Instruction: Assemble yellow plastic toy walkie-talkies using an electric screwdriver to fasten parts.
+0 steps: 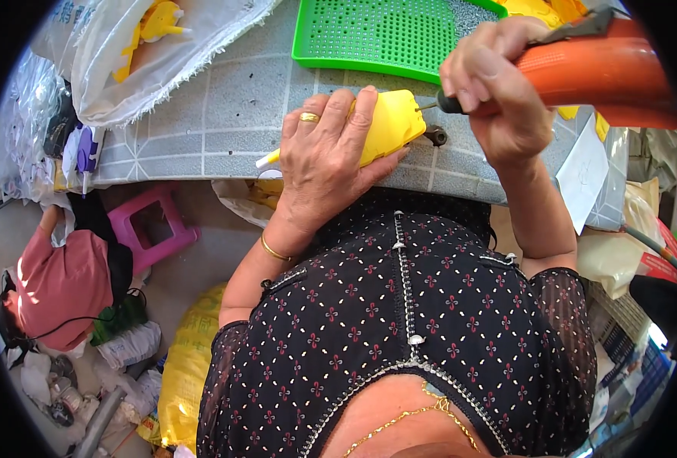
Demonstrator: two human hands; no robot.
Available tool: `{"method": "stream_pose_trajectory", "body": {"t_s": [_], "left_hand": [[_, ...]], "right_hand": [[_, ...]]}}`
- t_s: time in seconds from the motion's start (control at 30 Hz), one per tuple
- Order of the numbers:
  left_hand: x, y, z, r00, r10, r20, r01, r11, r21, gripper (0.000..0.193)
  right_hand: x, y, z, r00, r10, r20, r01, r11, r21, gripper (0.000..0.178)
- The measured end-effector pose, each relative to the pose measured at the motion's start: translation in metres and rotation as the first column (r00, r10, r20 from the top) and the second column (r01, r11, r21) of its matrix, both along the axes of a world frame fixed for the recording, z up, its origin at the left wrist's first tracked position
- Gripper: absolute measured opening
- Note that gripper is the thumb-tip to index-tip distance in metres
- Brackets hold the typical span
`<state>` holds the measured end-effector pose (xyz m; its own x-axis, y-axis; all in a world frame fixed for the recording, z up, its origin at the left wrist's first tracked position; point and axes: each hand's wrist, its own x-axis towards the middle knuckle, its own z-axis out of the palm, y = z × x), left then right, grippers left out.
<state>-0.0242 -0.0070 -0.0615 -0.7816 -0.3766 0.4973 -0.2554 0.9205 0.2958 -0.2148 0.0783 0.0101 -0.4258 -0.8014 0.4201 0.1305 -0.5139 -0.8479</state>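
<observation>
On the table's near edge, my left hand (319, 149) is closed over a yellow plastic casing (393, 126), pressing it against the top. A white tip sticks out from the casing's left end, past my fingers. My right hand (502, 91) is wrapped round the front of an orange power screwdriver (598, 72) with a dark nose. Its thin bit meets the right end face of the casing; whether a screw sits there is too small to tell. Just below that end lies a small dark round part (435, 136), partly behind the casing.
A green perforated tray (334, 59) with small metal screws stands at the back. A white woven sack (117, 99) holding yellow pieces is at the left. White paper (585, 179) hangs over the right edge. A pink stool (159, 229) and a person in a pink top (67, 278) are lower left.
</observation>
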Motion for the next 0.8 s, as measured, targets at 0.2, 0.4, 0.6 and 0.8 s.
{"method": "stream_pose_trajectory", "body": {"t_s": [0.2, 0.4, 0.6, 0.8], "left_hand": [[-0.005, -0.003, 0.005, 1.000, -0.007, 0.029, 0.009, 0.999, -0.053, 0.077], [-0.005, 0.000, 0.015, 0.998, -0.010, 0.068, 0.015, 0.997, -0.074, 0.078], [0.011, -0.003, 0.032, 0.994, 0.008, 0.111, -0.005, 0.999, -0.033, 0.074], [0.135, -0.022, 0.078, 0.952, -0.006, 0.306, -0.119, 0.913, 0.390, 0.064]], "right_hand": [[-0.028, 0.000, -0.022, 0.942, 0.169, -0.291, -0.123, 0.978, 0.169, 0.033], [-0.007, -0.007, 0.004, 0.936, 0.076, -0.344, -0.035, 0.992, 0.124, 0.027], [-0.016, 0.024, 0.018, 0.985, -0.167, -0.036, 0.166, 0.986, -0.028, 0.029], [-0.093, 0.071, 0.044, 0.582, -0.768, -0.265, 0.800, 0.600, 0.018, 0.048]]}}
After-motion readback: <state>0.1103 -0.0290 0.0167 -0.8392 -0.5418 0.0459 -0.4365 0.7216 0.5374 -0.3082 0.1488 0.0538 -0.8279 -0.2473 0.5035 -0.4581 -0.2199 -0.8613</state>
